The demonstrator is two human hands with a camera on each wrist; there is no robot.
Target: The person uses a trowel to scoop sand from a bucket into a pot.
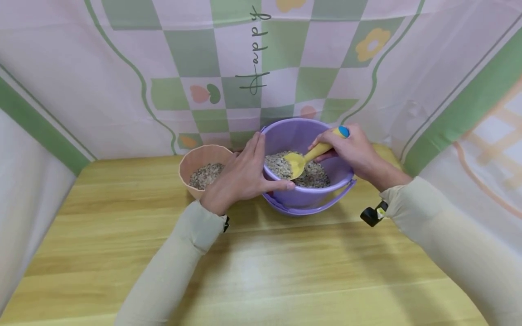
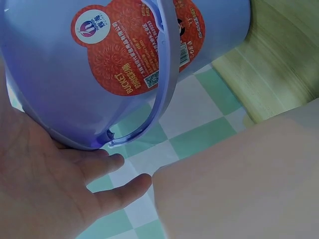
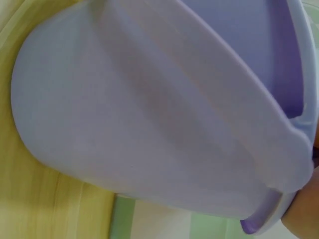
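Observation:
A purple bucket (image 1: 285, 194) stands on the table with coarse grey-brown grain (image 1: 316, 176) inside. My left hand (image 1: 240, 174) holds its left side at the rim, the thumb lying along the near edge and the fingers reaching toward the far side. My right hand (image 1: 350, 151) grips the handle of a yellow scoop (image 1: 299, 162), whose bowl is down in the bucket at the grain. In the left wrist view, two fingertips of the left hand (image 2: 45, 184) extend past the rim near the handle hinge. Left of the bucket is a peach-coloured bowl (image 1: 188, 168) holding similar grain, partly behind my left hand.
The wood-grain table (image 1: 244, 271) reaches toward me. A checked cloth (image 1: 240, 50) hangs right behind the bucket and bowl. The bucket's carrying handle (image 1: 314, 209) hangs down in front, and a red label (image 2: 129, 55) is on its side.

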